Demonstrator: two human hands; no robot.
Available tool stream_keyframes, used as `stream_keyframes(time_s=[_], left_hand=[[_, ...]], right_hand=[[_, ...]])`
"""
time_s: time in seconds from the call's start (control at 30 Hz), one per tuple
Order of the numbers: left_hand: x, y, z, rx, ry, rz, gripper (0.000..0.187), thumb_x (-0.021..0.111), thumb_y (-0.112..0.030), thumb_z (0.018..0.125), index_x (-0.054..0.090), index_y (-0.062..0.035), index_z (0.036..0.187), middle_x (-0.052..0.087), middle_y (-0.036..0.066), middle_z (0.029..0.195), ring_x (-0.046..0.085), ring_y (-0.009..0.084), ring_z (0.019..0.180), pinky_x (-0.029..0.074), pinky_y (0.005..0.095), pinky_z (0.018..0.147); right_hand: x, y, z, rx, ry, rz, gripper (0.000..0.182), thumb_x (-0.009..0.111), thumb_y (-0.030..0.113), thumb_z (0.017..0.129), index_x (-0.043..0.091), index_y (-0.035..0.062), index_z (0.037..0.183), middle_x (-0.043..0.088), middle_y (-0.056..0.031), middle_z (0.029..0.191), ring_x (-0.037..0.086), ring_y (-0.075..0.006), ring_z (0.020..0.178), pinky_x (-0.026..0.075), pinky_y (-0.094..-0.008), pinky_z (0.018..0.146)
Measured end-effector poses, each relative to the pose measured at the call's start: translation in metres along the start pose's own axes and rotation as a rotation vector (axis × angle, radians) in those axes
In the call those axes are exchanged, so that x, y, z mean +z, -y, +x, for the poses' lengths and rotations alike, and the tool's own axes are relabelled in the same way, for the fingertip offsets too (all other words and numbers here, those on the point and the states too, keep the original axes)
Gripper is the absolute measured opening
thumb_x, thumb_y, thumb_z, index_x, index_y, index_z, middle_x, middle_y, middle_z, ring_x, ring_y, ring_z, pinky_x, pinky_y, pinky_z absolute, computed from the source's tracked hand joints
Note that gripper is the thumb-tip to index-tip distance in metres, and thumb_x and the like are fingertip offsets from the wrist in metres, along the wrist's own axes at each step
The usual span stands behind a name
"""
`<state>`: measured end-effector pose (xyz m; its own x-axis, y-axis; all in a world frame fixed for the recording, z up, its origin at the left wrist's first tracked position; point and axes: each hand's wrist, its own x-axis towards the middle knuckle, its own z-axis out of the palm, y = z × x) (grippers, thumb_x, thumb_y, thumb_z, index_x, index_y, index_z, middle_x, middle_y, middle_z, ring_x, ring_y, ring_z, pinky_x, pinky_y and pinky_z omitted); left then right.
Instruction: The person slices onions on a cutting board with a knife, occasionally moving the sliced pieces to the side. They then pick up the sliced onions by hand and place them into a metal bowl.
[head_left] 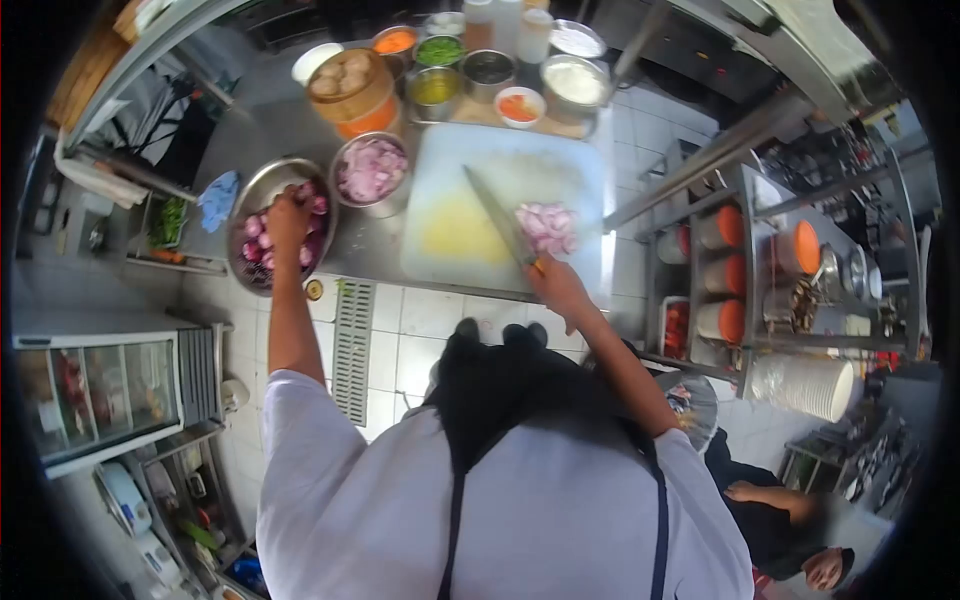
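Right hand: the right hand (pixel 558 288) is gripping the knife (pixel 489 206); its fingers are partly hiding the handle.
Knife: lying far and left of that hand, over the board (pixel 450 150), its long axis running diagonally, its tip pointing far-left.
Cut onion: the cut onion (pixel 547 228) is sitting right of the blade.
Left hand: the left hand (pixel 289 222) is reaching into the bowl (pixel 240 205) among red onions (pixel 255 243); its fingertips are blurring, so its grip is impossible to tell.
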<state>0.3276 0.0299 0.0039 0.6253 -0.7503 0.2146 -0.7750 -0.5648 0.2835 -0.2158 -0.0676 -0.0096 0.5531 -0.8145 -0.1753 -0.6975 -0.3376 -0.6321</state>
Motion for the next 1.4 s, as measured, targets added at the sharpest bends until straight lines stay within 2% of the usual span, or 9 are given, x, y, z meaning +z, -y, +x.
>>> stream_keyframes(time_s=[0.23, 0.27, 0.4, 0.53, 0.67, 0.77, 0.87, 0.97, 1.4], left_hand=[[-0.044, -0.034, -0.021, -0.069, -0.405, -0.333, 0.039, 0.08, -0.018, 0.087, 0.07, -0.0084, 0.123, 0.072, 0.015, 0.115, 0.072, 0.03, 0.098, 0.058, 0.0404, 0.086], [-0.016, -0.022, -0.018, 0.011, -0.327, -0.854, 0.048, 0.079, -0.003, 0.085, 0.067, -0.0083, 0.131, 0.071, 0.009, 0.116, 0.069, 0.0191, 0.1, 0.057, 0.0332, 0.087], [0.002, -0.159, -0.105, 0.139, 0.176, -1.183, 0.047, 0.078, -0.003, 0.09, 0.062, -0.0088, 0.134, 0.07, 0.004, 0.117, 0.068, 0.0139, 0.099, 0.056, 0.0275, 0.086], [0.041, -0.257, -0.164, 0.267, 0.521, -0.901, 0.048, 0.082, -0.009, 0.085, 0.062, -0.009, 0.129, 0.073, 0.01, 0.112, 0.072, 0.0215, 0.099, 0.058, 0.0335, 0.086], [0.044, -0.273, -0.166, 0.366, 0.482, -0.676, 0.05, 0.076, -0.002, 0.08, 0.062, -0.0048, 0.128, 0.071, 0.013, 0.119, 0.07, 0.036, 0.109, 0.055, 0.0431, 0.098], [0.052, -0.267, -0.168, 0.468, 0.246, -0.666, 0.045, 0.077, -0.003, 0.082, 0.062, -0.0034, 0.125, 0.069, 0.013, 0.118, 0.071, 0.0319, 0.108, 0.058, 0.0414, 0.096], [0.064, -0.272, -0.176, 0.181, 0.251, -0.828, 0.035, 0.079, -0.006, 0.083, 0.066, -0.0017, 0.115, 0.067, 0.013, 0.111, 0.071, 0.0319, 0.102, 0.058, 0.0404, 0.089], [0.072, -0.275, -0.183, 0.175, 0.229, -0.921, 0.024, 0.077, -0.003, 0.088, 0.066, -0.0005, 0.11, 0.066, 0.011, 0.105, 0.073, 0.0227, 0.094, 0.062, 0.0354, 0.082], [0.087, -0.28, -0.187, 0.058, 0.146, -1.05, 0.013, 0.077, 0.0, 0.089, 0.069, -0.0007, 0.1, 0.067, 0.01, 0.1, 0.073, 0.0202, 0.085, 0.06, 0.032, 0.078]], right_hand=[[-0.015, -0.003, 0.004, 0.103, -0.127, -0.006, 0.035, 0.06, 0.031, 0.102, 0.058, -0.0039, 0.108, 0.07, -0.0309, 0.088, 0.069, -0.0503, 0.083, 0.054, -0.059, 0.074], [-0.014, 0.0, 0.002, 0.125, -0.144, 0.001, 0.034, 0.06, 0.03, 0.102, 0.058, -0.0034, 0.107, 0.07, -0.0305, 0.086, 0.069, -0.0501, 0.082, 0.054, -0.0591, 0.074], [-0.007, 0.027, -0.011, 0.043, -0.127, -0.022, 0.032, 0.062, 0.029, 0.101, 0.057, -0.0027, 0.105, 0.07, -0.0278, 0.08, 0.07, -0.0486, 0.078, 0.054, -0.0596, 0.071], [0.008, 0.033, -0.015, 0.025, -0.09, -0.097, 0.03, 0.063, 0.027, 0.101, 0.055, -0.0015, 0.103, 0.07, -0.0259, 0.076, 0.07, -0.0466, 0.073, 0.055, -0.058, 0.068], [-0.009, 0.043, -0.021, -0.014, -0.084, -0.198, 0.025, 0.062, 0.023, 0.101, 0.055, -0.0005, 0.101, 0.07, -0.0244, 0.073, 0.071, -0.0446, 0.07, 0.056, -0.0557, 0.066], [-0.02, 0.053, -0.035, -0.034, -0.104, -0.215, 0.023, 0.063, 0.021, 0.1, 0.055, -0.0009, 0.101, 0.07, -0.0238, 0.073, 0.071, -0.0442, 0.07, 0.056, -0.0548, 0.065], [-0.028, 0.063, -0.05, -0.047, -0.094, -0.215, 0.023, 0.063, 0.02, 0.099, 0.055, -0.001, 0.1, 0.07, -0.0238, 0.073, 0.071, -0.0439, 0.07, 0.057, -0.0536, 0.065], [-0.03, 0.065, -0.06, -0.066, -0.096, -0.229, 0.022, 0.063, 0.019, 0.099, 0.054, -0.0007, 0.099, 0.07, -0.0232, 0.072, 0.071, -0.0434, 0.068, 0.057, -0.0533, 0.064], [-0.025, 0.073, -0.069, -0.048, -0.037, -0.311, 0.018, 0.06, 0.016, 0.099, 0.052, 0.0006, 0.098, 0.07, -0.0222, 0.071, 0.072, -0.0418, 0.066, 0.058, -0.0511, 0.062]])
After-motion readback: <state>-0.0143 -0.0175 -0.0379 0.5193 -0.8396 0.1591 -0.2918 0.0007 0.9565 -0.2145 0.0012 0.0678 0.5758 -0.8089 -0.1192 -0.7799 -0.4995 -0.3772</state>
